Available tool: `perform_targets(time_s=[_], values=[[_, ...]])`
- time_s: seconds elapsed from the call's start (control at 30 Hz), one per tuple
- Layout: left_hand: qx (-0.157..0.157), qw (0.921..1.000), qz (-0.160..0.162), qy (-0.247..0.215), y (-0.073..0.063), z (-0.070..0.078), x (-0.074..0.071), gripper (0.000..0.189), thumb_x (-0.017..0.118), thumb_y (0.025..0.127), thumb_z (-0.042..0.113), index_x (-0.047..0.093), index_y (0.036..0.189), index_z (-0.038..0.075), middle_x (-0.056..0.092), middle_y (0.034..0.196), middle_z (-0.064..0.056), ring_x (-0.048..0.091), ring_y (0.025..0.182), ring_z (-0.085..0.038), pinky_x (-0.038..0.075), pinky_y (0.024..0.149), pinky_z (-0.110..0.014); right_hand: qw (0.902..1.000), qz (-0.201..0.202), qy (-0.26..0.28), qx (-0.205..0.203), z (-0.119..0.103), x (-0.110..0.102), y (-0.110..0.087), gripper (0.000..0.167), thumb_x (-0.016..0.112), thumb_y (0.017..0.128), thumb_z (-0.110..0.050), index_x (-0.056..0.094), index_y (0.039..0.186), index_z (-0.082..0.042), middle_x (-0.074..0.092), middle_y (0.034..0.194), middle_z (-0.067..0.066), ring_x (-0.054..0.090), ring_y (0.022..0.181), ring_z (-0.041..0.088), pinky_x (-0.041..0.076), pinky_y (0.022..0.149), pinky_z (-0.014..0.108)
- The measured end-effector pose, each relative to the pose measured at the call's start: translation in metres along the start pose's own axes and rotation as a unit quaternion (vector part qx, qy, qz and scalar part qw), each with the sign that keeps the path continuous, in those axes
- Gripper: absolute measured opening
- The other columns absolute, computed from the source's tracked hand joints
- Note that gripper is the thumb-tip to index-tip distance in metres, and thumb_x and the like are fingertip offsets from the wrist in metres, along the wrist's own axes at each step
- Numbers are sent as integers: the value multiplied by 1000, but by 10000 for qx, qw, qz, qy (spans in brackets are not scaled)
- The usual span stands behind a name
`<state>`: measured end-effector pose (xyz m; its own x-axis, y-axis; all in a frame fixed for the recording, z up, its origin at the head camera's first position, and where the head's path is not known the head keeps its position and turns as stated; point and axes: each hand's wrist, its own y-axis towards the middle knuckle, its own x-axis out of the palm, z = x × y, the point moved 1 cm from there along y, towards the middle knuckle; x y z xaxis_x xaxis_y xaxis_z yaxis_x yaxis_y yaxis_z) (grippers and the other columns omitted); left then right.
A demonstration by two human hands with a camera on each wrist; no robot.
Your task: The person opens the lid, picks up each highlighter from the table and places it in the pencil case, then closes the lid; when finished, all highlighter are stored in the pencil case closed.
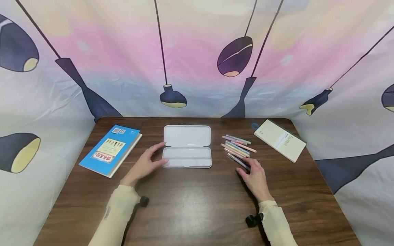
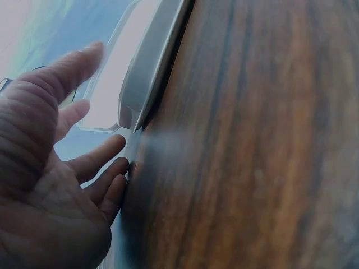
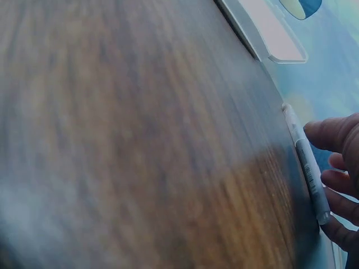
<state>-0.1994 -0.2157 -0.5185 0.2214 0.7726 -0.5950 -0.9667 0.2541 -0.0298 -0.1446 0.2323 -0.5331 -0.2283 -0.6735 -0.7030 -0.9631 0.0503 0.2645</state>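
Observation:
A white pencil case (image 1: pixel 187 164) lies opened flat on the table, its lid (image 1: pixel 187 135) folded back and its tray divided into compartments. At its left side is my left hand (image 1: pixel 147 165), thumb and fingers spread apart, with the thumb tip overlapping the tray's edge in the head view. My right hand (image 1: pixel 255 176) is at the near end of a group of slim pens (image 1: pixel 237 147) in several pale colours. Closest to it is a grey pen (image 3: pixel 307 168); the thumb and loosely bent fingers lie right beside that pen without wrapping round it.
A blue book (image 1: pixel 112 148) lies at the left of the wooden table (image 1: pixel 191 212). On the right are a cream notebook (image 1: pixel 280 140) and a small blue ring (image 1: pixel 254 126). A patterned cloth (image 1: pixel 197 61) hangs behind the table's far edge.

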Motion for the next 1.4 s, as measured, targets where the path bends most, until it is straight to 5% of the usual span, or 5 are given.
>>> perform_targets(time_s=[0.43, 0.9, 1.4], values=[[-207, 9992, -250, 215, 1, -7, 4, 85, 86, 89, 43, 44, 161, 27, 33, 169, -16, 24, 157, -42, 22, 122, -69, 9999, 138, 76, -23, -10, 2, 1, 41, 83, 93, -20, 70, 127, -3, 68, 126, 19, 62, 119, 43, 49, 100, 62], [-411, 9976, -336, 437, 0, -2, 2, 89, 84, 90, 46, 39, 164, 24, 32, 168, -22, 24, 155, -45, 24, 120, -72, 9985, -71, -245, 485, -1, -5, -7, 38, 84, 91, -16, 72, 124, -1, 69, 122, 23, 63, 117, 44, 49, 99, 60], [-668, 9952, -504, 514, 4, -3, 0, 92, 83, 89, 48, 36, 165, 25, 30, 168, -23, 23, 155, -46, 26, 119, -74, 9978, 147, -602, 224, 4, -1, -6, 21, 86, 88, -10, 78, 106, -1, 69, 102, 18, 63, 96, 42, 48, 79, 58]])
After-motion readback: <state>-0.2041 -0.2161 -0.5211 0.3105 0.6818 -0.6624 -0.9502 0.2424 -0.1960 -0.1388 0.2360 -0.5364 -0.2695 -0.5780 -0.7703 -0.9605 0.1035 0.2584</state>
